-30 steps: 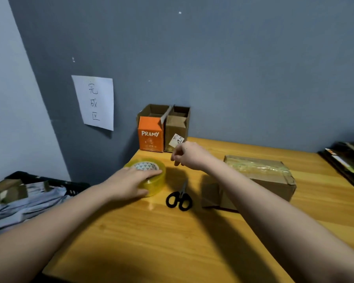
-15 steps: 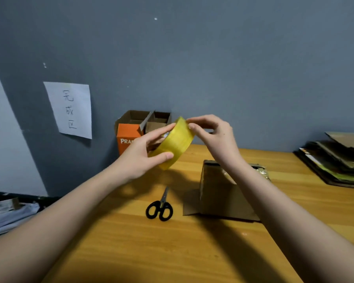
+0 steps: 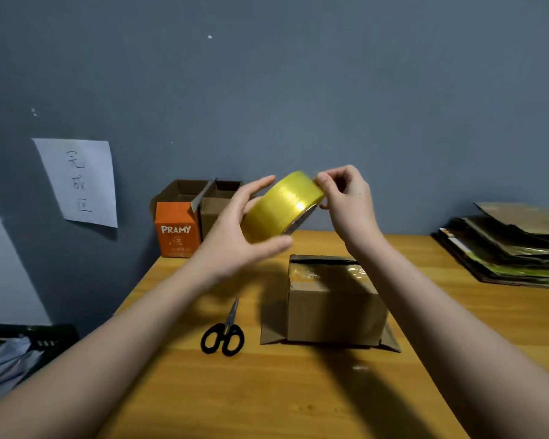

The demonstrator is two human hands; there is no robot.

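Both hands hold one roll of yellow tape in the air above a carton, apparently hunting for the loose end.

Nearest, below the left hand (image 3: 235,229), one pair of black scissors (image 3: 223,335) lies on the bench (image 3: 267,391); under the right hand (image 3: 346,201) stands one taped carton (image 3: 333,312). Above it, the left hand grips the tape roll (image 3: 282,205) between thumb and fingers across its width, while the right hand pinches the roll's upper edge. The roll looks light and rigid, but its glossy band is probably slippery and the free end sticky, so it is best held by the flat sides or through the core. Beyond the left hand stand two open small boxes (image 3: 200,213), with one paper sheet (image 3: 78,182) on the wall. Far off beyond the right hand lies one stack of flattened cardboard (image 3: 514,245).
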